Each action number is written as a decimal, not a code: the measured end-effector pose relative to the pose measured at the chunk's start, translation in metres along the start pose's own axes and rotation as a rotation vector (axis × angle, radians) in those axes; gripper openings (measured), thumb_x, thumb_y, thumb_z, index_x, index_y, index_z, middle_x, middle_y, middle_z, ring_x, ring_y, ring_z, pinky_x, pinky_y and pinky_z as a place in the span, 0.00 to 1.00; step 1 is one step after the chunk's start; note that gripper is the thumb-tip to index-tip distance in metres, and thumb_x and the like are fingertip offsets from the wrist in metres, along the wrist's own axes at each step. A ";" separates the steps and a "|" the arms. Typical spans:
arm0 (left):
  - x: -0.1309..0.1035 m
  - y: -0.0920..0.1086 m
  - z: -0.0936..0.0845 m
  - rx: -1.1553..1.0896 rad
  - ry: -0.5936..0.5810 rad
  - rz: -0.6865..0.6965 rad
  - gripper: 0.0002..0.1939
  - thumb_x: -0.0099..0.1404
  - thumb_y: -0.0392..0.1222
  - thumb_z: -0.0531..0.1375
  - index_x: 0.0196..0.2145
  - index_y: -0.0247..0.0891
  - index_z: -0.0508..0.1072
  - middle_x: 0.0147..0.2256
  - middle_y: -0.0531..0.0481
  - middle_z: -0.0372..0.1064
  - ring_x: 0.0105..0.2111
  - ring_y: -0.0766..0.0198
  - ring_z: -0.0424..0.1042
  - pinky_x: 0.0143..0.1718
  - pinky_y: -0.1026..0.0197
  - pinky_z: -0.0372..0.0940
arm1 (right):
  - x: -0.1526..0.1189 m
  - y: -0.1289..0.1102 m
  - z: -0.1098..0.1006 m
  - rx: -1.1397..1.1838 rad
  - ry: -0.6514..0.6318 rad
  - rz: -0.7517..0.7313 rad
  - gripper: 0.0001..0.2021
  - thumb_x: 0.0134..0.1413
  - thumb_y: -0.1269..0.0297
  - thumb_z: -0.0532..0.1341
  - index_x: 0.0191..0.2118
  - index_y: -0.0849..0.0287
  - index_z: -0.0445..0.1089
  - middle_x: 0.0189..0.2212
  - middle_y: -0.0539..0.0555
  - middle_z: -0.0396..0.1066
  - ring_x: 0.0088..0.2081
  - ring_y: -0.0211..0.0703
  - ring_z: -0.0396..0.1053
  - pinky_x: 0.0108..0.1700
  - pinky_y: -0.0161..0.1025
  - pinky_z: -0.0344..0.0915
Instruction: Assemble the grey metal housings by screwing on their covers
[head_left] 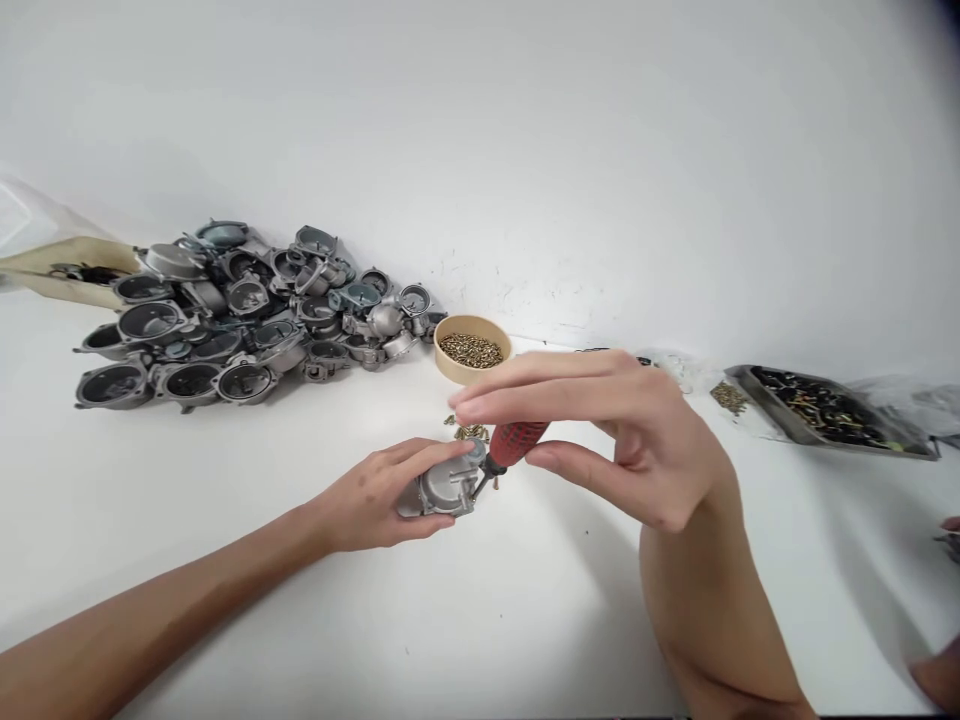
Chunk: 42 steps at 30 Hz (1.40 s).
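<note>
My left hand (397, 490) grips a grey cast-metal carburetor bowl (444, 488) just above the white table, thumb and fingers closed around its sides. My right hand (622, 430) has thumb and fingers about the red handle of a screwdriver (517, 440). Its dark shaft slants down to the bowl's right edge, where the tip meets the metal; what the tip sits in is too small to make out. Behind the bowl lies a small heap of loose brass screws (471, 433), partly hidden by my hands.
Many similar metal bowls (247, 300) are piled at the left, beside a box (82, 285). A round tub (472, 350) holds brass pieces. At the right are a tray (802, 432) of dark parts, more brass pieces (729, 397) and another person's hand (951, 523).
</note>
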<state>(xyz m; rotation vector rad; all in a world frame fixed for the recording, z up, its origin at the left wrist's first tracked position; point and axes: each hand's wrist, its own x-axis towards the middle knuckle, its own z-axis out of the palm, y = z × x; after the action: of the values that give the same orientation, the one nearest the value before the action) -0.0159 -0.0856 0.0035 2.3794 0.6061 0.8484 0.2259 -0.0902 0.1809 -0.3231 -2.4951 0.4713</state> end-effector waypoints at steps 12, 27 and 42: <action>-0.002 -0.005 0.003 0.031 0.023 0.035 0.40 0.68 0.48 0.64 0.71 0.52 0.50 0.59 0.44 0.67 0.54 0.54 0.73 0.54 0.54 0.71 | -0.003 -0.004 -0.003 0.019 -0.049 0.004 0.17 0.70 0.65 0.59 0.60 0.59 0.70 0.42 0.56 0.76 0.37 0.35 0.76 0.42 0.33 0.75; 0.001 -0.005 0.002 0.056 0.048 0.080 0.39 0.67 0.47 0.65 0.69 0.49 0.52 0.58 0.42 0.69 0.53 0.54 0.74 0.54 0.54 0.72 | -0.001 -0.006 0.000 -0.040 -0.031 0.075 0.18 0.68 0.64 0.61 0.61 0.56 0.69 0.45 0.57 0.73 0.36 0.35 0.74 0.43 0.37 0.76; 0.003 -0.006 -0.001 0.101 0.104 0.158 0.36 0.66 0.48 0.65 0.67 0.46 0.56 0.54 0.42 0.73 0.50 0.54 0.77 0.51 0.54 0.73 | 0.000 -0.007 0.004 -0.018 -0.057 0.096 0.22 0.70 0.69 0.55 0.67 0.57 0.61 0.44 0.57 0.75 0.39 0.38 0.73 0.41 0.37 0.74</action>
<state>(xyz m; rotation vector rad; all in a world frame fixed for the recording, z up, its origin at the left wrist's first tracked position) -0.0160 -0.0788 0.0016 2.5126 0.5173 1.0375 0.2231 -0.0977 0.1802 -0.4441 -2.5492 0.5030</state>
